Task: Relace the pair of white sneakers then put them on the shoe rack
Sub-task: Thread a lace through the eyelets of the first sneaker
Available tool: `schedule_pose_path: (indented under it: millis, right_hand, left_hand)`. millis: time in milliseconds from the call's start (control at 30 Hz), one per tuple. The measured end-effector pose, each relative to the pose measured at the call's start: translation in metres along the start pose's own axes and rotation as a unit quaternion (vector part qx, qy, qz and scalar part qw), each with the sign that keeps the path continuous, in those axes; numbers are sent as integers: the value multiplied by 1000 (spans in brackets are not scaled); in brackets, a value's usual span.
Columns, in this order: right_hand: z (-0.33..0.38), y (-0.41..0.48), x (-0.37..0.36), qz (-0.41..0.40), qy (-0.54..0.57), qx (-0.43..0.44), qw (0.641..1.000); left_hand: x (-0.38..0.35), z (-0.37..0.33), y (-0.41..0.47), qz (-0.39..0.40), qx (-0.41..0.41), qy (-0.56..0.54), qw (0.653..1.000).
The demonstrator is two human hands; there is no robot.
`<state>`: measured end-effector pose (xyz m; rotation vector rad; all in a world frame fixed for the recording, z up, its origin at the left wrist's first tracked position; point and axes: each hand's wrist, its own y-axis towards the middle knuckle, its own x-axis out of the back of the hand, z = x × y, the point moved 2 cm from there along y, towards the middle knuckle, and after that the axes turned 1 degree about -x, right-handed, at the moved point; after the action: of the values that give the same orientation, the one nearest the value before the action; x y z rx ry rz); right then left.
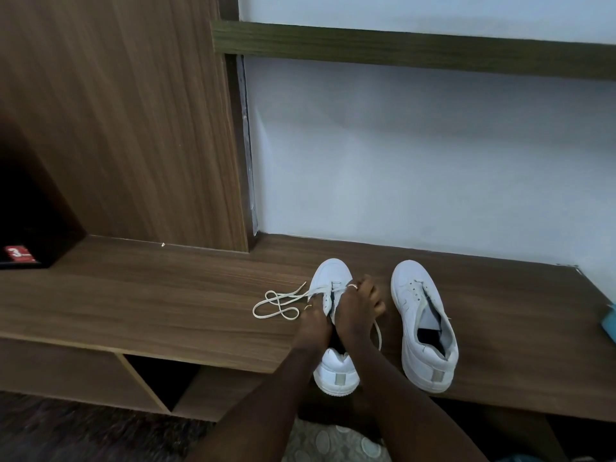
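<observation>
Both shoes stand on the bench (pixel 166 295), toes to the wall. The left hand (pixel 316 323) grips the sneaker (pixel 335 276) to steady it. The right hand (pixel 359 308) seems to pinch the lace (pixel 290 296) at the eyelets (slack loops leftward). The second sneaker (pixel 411 285) waits unlaced.

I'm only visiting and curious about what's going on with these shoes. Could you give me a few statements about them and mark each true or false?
1. Both the left hand and the right hand are on the left sneaker. True.
2. The right sneaker is fully laced. False: its eyelets are bare and no lace shows on it.
3. A lace lies in loops on the wood to the left of the left sneaker. True.
4. The sneakers stand on the floor. False: both stand on the wooden bench.
5. Both toes point toward the wall. True.
</observation>
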<state>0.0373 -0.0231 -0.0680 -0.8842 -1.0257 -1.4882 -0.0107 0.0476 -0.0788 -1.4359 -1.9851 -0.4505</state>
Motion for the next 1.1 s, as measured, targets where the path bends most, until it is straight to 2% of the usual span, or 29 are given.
schedule_pose_path:
  millis: [100,233,333,400,533,667,800,933,1100]
  right_hand:
    - [-5,0,2,-28,40,-88,995]
    - [-16,1,5,-36,84,-243,966]
    - [-19,2,6,-42,94,-275,956]
    - [-16,3,6,-46,91,-233,967]
    - [-5,3,3,-14,52,-60,997]
    - [2,1,-3,24,15,73,997]
    - [2,1,-4,38,-35,80,995]
    - [2,1,-4,65,-6,92,994]
    - [3,-2,-5,64,-42,131,988]
  left_hand:
    - [1,-1,0,7,-2,28,1000]
    - [0,0,2,-2,-6,22,1000]
    - [-1,0,2,0,-13,57,998]
    - [-1,0,2,5,-16,78,997]
    - [-2,3,3,16,-2,51,999]
    - [-2,4,1,3,-3,-20,1000]
    - [-2,5,2,2,-9,3,1000]
    - [-2,5,2,-1,-10,-6,1000]
    - [-2,5,2,-9,-15,-25,1000]
